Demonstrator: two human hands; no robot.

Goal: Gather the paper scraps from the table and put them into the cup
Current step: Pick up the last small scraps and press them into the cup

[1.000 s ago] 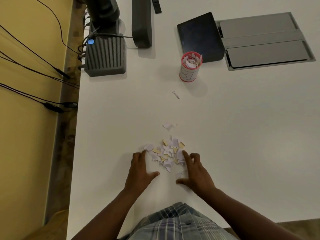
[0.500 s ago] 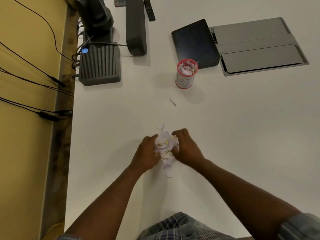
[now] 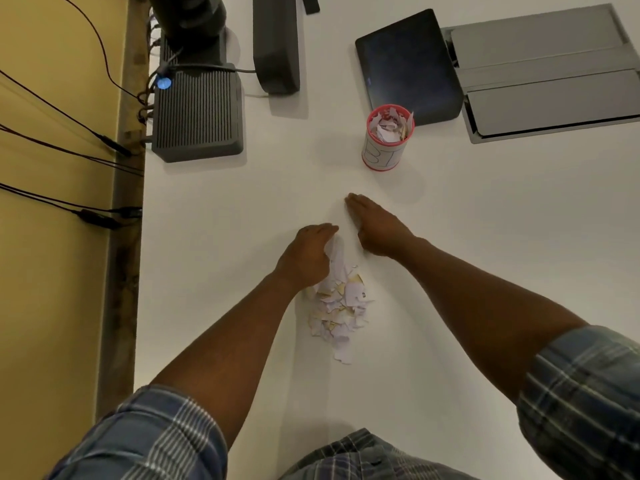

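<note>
White table (image 3: 485,237) with items resting directly on it.
Paper scraps (image 3: 341,306) lie piled near centre; red-rimmed cup (image 3: 386,150) stands farther back; ribbed grey box (image 3: 197,116), dark tablet (image 3: 408,64) and grey hatch (image 3: 547,71) occupy the far side.

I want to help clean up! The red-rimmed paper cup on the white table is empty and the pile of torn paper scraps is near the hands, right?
Not quite: the red-rimmed paper cup on the white table already holds scraps, as the head view shows. The pile of torn paper scraps is near the hands.
</note>
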